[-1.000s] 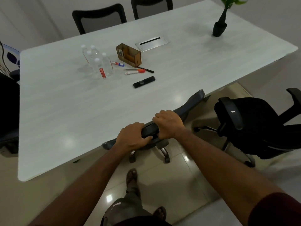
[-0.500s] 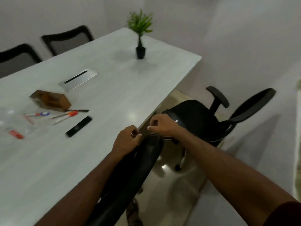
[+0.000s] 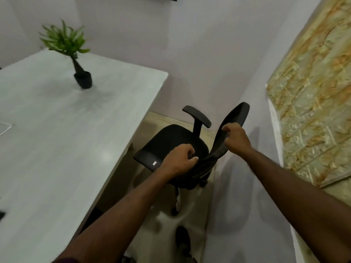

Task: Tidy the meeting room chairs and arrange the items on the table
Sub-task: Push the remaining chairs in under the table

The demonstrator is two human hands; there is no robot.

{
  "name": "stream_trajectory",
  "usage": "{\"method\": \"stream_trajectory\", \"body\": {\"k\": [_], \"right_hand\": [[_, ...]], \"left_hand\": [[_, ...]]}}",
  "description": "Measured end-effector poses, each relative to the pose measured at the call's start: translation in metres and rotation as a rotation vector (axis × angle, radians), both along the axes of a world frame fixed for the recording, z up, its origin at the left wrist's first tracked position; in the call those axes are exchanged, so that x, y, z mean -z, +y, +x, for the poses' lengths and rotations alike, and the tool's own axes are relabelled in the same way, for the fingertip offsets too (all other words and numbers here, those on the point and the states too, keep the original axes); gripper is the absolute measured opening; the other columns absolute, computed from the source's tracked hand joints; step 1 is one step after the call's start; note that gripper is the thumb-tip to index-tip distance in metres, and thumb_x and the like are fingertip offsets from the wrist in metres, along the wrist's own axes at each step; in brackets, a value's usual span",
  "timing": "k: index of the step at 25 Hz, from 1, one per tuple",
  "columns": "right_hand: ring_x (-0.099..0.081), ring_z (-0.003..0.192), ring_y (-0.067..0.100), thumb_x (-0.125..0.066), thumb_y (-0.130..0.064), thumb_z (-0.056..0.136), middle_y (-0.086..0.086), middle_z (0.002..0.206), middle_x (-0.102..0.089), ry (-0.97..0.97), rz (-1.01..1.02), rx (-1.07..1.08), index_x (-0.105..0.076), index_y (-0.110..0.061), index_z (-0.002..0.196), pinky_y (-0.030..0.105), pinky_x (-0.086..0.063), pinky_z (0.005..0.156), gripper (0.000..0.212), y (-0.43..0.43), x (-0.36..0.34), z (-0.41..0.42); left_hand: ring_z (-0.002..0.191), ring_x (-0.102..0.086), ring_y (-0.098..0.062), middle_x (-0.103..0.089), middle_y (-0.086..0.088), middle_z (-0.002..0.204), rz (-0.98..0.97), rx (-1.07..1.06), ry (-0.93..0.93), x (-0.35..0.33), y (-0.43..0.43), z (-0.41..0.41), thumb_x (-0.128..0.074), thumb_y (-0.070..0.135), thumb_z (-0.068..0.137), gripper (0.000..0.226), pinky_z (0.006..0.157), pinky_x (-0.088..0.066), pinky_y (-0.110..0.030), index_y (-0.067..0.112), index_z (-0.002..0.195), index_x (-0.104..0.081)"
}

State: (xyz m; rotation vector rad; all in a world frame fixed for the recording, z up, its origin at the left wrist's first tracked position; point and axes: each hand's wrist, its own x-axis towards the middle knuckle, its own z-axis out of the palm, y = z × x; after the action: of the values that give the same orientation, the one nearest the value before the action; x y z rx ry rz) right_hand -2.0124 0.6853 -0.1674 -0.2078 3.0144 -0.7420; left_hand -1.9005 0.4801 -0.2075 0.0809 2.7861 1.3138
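Note:
A black office chair (image 3: pixel 171 141) stands pulled out from the white table (image 3: pixel 57 139), near the table's far right corner, seat facing the table. My right hand (image 3: pixel 235 138) grips the top edge of its curved backrest (image 3: pixel 236 114). My left hand (image 3: pixel 180 160) has curled fingers at the lower end of the backrest, over the seat; whether it holds the edge is blurred. One armrest (image 3: pixel 197 115) rises behind the seat. The table items from before are out of view.
A small green plant in a black pot (image 3: pixel 83 80) stands on the table's far end. A plain wall runs close behind the chair, and a stone-pattern panel (image 3: pixel 313 111) covers the wall on the right. My foot (image 3: pixel 182 238) is on the tiled floor.
My view has swung right from the first chair to the second one. Both hands have left the first chair's backrest and moved onto this chair's backrest.

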Motion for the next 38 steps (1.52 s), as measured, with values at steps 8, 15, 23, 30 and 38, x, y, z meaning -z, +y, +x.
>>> {"method": "stream_trajectory", "body": {"k": [8, 15, 23, 30, 38], "right_hand": [[-0.043, 0.123, 0.032, -0.072, 0.001, 0.076, 0.01, 0.14, -0.044, 0.005, 0.447, -0.125, -0.051, -0.017, 0.131, 0.042, -0.045, 0.097, 0.061, 0.077, 0.049, -0.132], [-0.036, 0.132, 0.027, -0.075, -0.029, 0.07, 0.001, 0.129, -0.054, 0.015, 0.844, -0.558, -0.059, -0.03, 0.117, 0.052, -0.016, 0.112, 0.049, 0.07, 0.069, -0.175], [-0.053, 0.074, 0.016, -0.064, -0.043, 0.056, -0.006, 0.079, -0.058, 0.004, 0.712, -0.716, -0.051, -0.029, 0.076, 0.031, -0.045, 0.067, 0.028, 0.019, 0.086, -0.133], [-0.054, 0.068, 0.021, -0.061, -0.036, 0.058, -0.002, 0.073, -0.057, 0.039, 0.529, -0.672, -0.049, -0.022, 0.071, 0.03, -0.043, 0.062, 0.022, -0.036, 0.089, -0.065], [-0.05, 0.067, 0.017, -0.057, -0.039, 0.062, -0.003, 0.074, -0.056, 0.069, 0.517, -0.753, -0.056, -0.022, 0.076, 0.03, -0.043, 0.063, 0.022, -0.075, 0.089, -0.01]], "left_hand": [[0.108, -0.051, -0.025, -0.048, -0.006, 0.124, -0.183, 0.05, -0.272, 0.029, 0.147, -0.147, -0.071, 0.044, 0.075, 0.065, 0.087, -0.051, -0.042, 0.017, 0.127, -0.042], [0.085, -0.055, -0.024, -0.052, -0.006, 0.107, -0.264, 0.062, -0.307, 0.041, 0.132, -0.168, -0.073, 0.023, 0.07, 0.049, 0.067, -0.05, -0.036, 0.016, 0.109, -0.045], [0.069, -0.055, -0.023, -0.058, -0.005, 0.082, -0.632, 0.027, -0.125, 0.049, 0.055, -0.136, -0.066, 0.03, 0.074, 0.021, 0.059, -0.041, -0.035, 0.017, 0.086, -0.055], [0.066, -0.055, -0.017, -0.053, 0.004, 0.074, -0.68, 0.094, -0.106, 0.043, -0.026, -0.097, -0.071, 0.024, 0.067, 0.018, 0.059, -0.041, -0.031, 0.024, 0.076, -0.055], [0.061, -0.046, -0.013, -0.052, 0.006, 0.073, -0.693, 0.104, -0.112, 0.045, -0.069, -0.033, -0.066, 0.023, 0.065, 0.018, 0.06, -0.035, -0.028, 0.028, 0.072, -0.049]]}}
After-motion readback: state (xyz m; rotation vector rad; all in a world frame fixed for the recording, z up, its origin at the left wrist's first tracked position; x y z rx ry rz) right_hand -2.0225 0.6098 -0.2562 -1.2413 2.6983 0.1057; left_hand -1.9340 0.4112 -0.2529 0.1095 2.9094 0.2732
